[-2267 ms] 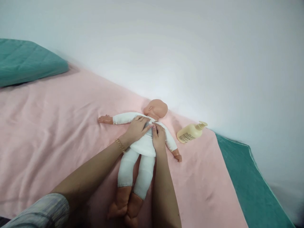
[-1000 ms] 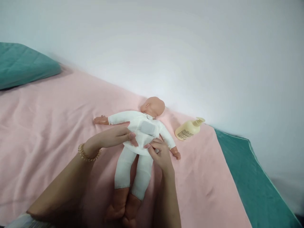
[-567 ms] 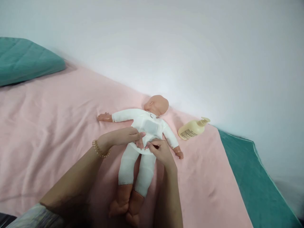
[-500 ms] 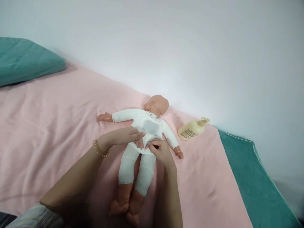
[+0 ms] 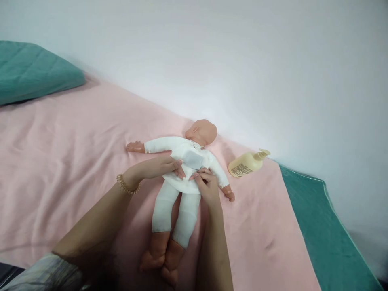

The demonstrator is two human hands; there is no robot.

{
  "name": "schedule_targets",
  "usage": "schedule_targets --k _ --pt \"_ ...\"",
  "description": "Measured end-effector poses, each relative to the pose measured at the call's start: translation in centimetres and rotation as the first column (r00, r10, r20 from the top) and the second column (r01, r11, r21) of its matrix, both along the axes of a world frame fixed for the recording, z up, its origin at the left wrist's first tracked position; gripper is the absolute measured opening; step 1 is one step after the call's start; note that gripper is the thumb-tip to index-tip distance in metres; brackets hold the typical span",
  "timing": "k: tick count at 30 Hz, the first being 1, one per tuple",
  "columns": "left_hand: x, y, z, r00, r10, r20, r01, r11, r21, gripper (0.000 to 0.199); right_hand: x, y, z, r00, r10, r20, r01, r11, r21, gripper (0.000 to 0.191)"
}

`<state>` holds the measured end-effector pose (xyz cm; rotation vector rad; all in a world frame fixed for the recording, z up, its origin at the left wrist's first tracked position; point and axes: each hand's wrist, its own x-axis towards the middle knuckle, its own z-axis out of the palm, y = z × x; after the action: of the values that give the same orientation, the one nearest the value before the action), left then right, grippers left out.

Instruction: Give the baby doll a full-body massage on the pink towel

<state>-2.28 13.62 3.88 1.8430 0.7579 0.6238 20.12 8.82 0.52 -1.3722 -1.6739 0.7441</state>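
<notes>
"At our dial's centre lies the doll, head toward twelve o'clock."
"And us?"
"Left hand and right hand curl over it; whether they pinch its clothing, we cannot tell."

Under the left hand and right hand, part of the back of the doll is covered; whether either pinches it cannot be told. Beyond the grip, the doll's face is out of sight. Right of the grip, the print on the bottle is too small to read. Far left of the grip, the pillow is cut by the edge. Nearer than the grip, the left sleeve and right forearm run off below.
</notes>
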Motion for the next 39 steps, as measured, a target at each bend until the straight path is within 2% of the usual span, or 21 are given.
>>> schedule_targets --k 4,7,9,15,19,24,27,34,39 --pt "0.4 0.0 -0.4 1.000 0.012 -0.029 -0.012 1.000 0.012 0.060 -0.3 0.3 -0.1 0.999 0.027 0.026 -0.026 0.999 -0.024 0.028" --pt "0.5 -0.1 -0.5 0.996 0.085 -0.011 -0.085 0.995 0.048 0.060 -0.5 0.1 0.0 1.000 0.008 -0.014 -0.009 1.000 -0.018 0.027" --pt "0.6 -0.1 -0.4 0.991 0.131 0.002 -0.131 0.989 0.071 0.060 -0.6 -0.1 0.2 0.999 -0.026 -0.048 0.026 1.000 0.004 0.027" --pt "0.6 0.2 -0.1 0.990 0.143 0.016 -0.144 0.984 0.102 0.057 -0.6 -0.3 0.6 0.980 -0.149 -0.133 0.153 0.988 0.027 0.025" --pt "0.6 0.2 -0.1 0.994 0.103 -0.049 -0.096 0.987 0.126 0.056 -0.6 0.0 0.4 0.979 -0.162 -0.120 0.161 0.987 -0.018 0.025" --pt "0.9 0.2 -0.2 0.987 0.057 -0.151 -0.044 0.995 0.088 0.057 -0.6 0.4 0.1 0.987 -0.133 -0.092 0.128 0.990 -0.054 0.023" --pt "1.0 0.3 -0.2 0.989 0.062 -0.131 -0.049 0.994 0.101 0.056 -0.6 0.4 0.0 0.984 -0.147 -0.106 0.141 0.988 -0.055 0.023" --pt "0.9 0.5 -0.5 0.988 0.147 0.042 -0.152 0.976 0.154 0.055 -0.4 0.3 -0.1 0.952 -0.214 -0.221 0.223 0.975 0.017 0.026" --pt "1.3 0.7 -0.8 0.985 0.169 -0.025 -0.159 0.959 0.233 0.053 -0.4 0.6 -0.6 0.958 -0.228 -0.175 0.239 0.970 0.041 0.026"
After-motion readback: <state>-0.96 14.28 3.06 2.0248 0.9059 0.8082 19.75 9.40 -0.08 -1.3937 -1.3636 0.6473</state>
